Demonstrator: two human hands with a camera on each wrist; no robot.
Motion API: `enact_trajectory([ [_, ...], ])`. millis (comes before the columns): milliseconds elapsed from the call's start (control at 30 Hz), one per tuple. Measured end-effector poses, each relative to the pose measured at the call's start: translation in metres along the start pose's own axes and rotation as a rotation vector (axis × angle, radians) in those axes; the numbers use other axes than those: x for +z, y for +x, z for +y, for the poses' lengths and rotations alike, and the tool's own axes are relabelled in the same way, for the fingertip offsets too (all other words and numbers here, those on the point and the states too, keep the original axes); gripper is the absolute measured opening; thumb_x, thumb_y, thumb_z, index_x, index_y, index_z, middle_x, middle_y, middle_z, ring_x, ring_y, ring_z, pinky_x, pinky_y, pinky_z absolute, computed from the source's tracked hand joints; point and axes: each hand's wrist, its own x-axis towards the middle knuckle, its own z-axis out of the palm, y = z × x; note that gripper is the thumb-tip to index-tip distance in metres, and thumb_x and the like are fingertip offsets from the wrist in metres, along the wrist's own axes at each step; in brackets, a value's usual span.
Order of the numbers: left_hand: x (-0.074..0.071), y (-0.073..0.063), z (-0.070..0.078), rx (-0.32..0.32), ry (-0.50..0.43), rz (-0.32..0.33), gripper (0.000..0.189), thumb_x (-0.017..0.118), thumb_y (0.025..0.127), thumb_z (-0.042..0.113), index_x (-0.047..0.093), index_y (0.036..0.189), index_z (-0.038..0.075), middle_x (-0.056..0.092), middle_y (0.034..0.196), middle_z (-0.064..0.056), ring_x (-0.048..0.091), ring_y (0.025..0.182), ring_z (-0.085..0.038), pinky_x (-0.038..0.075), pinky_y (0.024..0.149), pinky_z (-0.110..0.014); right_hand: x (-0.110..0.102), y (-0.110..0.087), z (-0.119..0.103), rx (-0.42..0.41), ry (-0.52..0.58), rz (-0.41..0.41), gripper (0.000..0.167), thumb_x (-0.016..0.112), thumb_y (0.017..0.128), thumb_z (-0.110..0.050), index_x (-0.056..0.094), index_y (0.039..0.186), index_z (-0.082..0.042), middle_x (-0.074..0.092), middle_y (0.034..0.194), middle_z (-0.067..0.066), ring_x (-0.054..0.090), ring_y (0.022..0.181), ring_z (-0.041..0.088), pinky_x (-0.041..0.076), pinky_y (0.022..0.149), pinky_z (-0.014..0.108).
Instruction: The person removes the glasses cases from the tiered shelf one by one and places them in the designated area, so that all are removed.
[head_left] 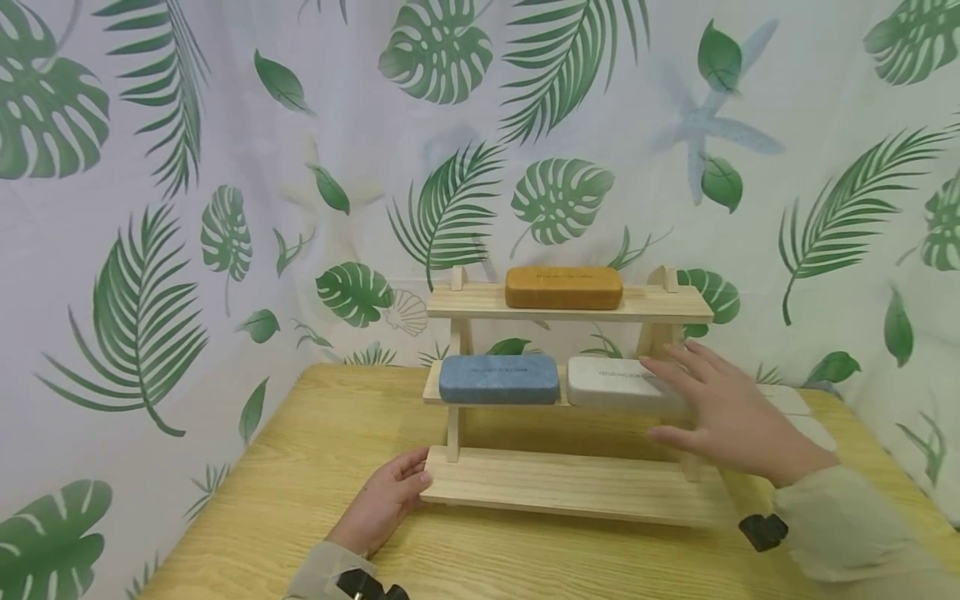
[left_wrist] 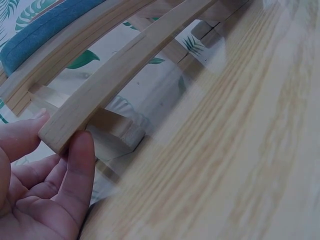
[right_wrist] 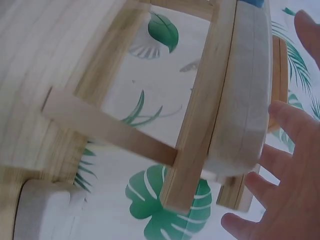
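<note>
A three-tier wooden shelf [head_left: 555,483] stands on the table. My left hand [head_left: 386,500] pinches the left end of its lowest board, thumb above and fingers below, as the left wrist view shows. On the middle board a blue glasses case [head_left: 498,381] lies beside a white glasses case [head_left: 622,385]. An orange glasses case [head_left: 564,288] rests on the top board. My right hand [head_left: 720,408], fingers extended and spread, is at the right end of the white case and partly covers it. In the right wrist view the fingertips [right_wrist: 280,110] lie along the white case's edge.
White objects [head_left: 791,404] lie on the wooden table [head_left: 262,500] at the right, partly behind my right hand; one white piece [right_wrist: 45,210] shows in the right wrist view. A leaf-patterned curtain [head_left: 330,208] hangs behind the table and along its sides.
</note>
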Motion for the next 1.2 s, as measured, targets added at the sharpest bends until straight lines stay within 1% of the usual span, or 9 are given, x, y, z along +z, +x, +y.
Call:
enact_trajectory([
  [133, 0.000, -0.001, -0.001, 0.003, 0.003, -0.001, 0.065, 0.056, 0.107, 0.021, 0.025, 0.157, -0.007, 0.046, 0.145, -0.024, 0.056, 0.122, -0.026, 0.051, 0.094, -0.035, 0.003, 0.009, -0.006, 0.004, -0.006, -0.017, 0.089, 0.073, 0.083, -0.065, 0.041, 0.156, -0.024, 0.038, 0.155, 0.022, 0.024, 0.143, 0.052, 0.023, 0.110, 0.070],
  [267, 0.000, 0.000, -0.001, 0.002, 0.006, 0.000, 0.065, 0.056, 0.106, 0.021, 0.025, 0.156, -0.006, 0.046, 0.144, -0.024, 0.056, 0.122, -0.027, 0.051, 0.095, -0.035, 0.003, 0.016, -0.014, 0.007, -0.021, -0.051, 0.089, 0.068, 0.085, -0.069, 0.043, 0.155, -0.021, 0.037, 0.156, 0.020, 0.024, 0.143, 0.051, 0.022, 0.111, 0.070],
  [400, 0.001, 0.000, -0.001, 0.000, -0.002, -0.001, 0.065, 0.056, 0.106, 0.021, 0.025, 0.157, -0.006, 0.046, 0.145, -0.024, 0.056, 0.123, -0.027, 0.051, 0.095, -0.035, 0.003, 0.023, -0.019, 0.005, -0.022, -0.063, 0.088, 0.068, 0.086, -0.068, 0.043, 0.156, -0.021, 0.035, 0.158, 0.020, 0.024, 0.145, 0.048, 0.022, 0.111, 0.069],
  [600, 0.000, 0.000, -0.001, -0.002, -0.006, -0.002, 0.065, 0.056, 0.106, 0.021, 0.025, 0.157, -0.006, 0.045, 0.146, -0.024, 0.056, 0.123, -0.027, 0.051, 0.095, -0.035, 0.009, 0.032, -0.018, 0.001, -0.031, -0.080, 0.090, 0.066, 0.086, -0.071, 0.040, 0.157, -0.022, 0.035, 0.158, 0.020, 0.028, 0.143, 0.048, 0.023, 0.110, 0.069],
  [833, 0.001, 0.000, 0.000, -0.002, -0.007, -0.003, 0.066, 0.056, 0.106, 0.021, 0.025, 0.157, -0.006, 0.044, 0.148, -0.024, 0.055, 0.124, -0.027, 0.051, 0.097, -0.035, 0.013, 0.038, -0.019, 0.023, -0.033, -0.117, 0.095, 0.058, 0.085, -0.078, 0.039, 0.158, -0.022, 0.034, 0.159, 0.019, 0.029, 0.142, 0.047, 0.024, 0.109, 0.071],
  [967, 0.001, 0.001, -0.001, -0.003, -0.013, -0.002, 0.065, 0.056, 0.106, 0.021, 0.025, 0.157, -0.006, 0.045, 0.147, -0.024, 0.055, 0.124, -0.027, 0.051, 0.097, -0.034, 0.016, 0.040, -0.019, 0.054, -0.046, -0.139, 0.098, 0.054, 0.083, -0.083, 0.038, 0.158, -0.022, 0.035, 0.159, 0.019, 0.032, 0.141, 0.049, 0.024, 0.109, 0.070],
  [1100, 0.000, 0.000, -0.001, 0.004, -0.011, -0.006, 0.066, 0.056, 0.106, 0.021, 0.025, 0.156, -0.007, 0.045, 0.147, -0.025, 0.056, 0.123, -0.026, 0.051, 0.096, -0.034, 0.020, 0.041, -0.019, 0.079, -0.071, -0.155, 0.100, 0.051, 0.081, -0.087, 0.037, 0.159, -0.025, 0.038, 0.157, 0.018, 0.039, 0.136, 0.049, 0.027, 0.107, 0.071],
  [1200, 0.000, -0.001, -0.001, 0.003, -0.010, -0.007, 0.066, 0.057, 0.106, 0.022, 0.025, 0.157, -0.007, 0.044, 0.147, -0.024, 0.056, 0.122, -0.025, 0.051, 0.095, -0.033, 0.022, 0.041, -0.019, 0.078, -0.087, -0.153, 0.101, 0.049, 0.080, -0.088, 0.038, 0.158, -0.025, 0.044, 0.153, 0.016, 0.044, 0.132, 0.047, 0.030, 0.104, 0.071],
])
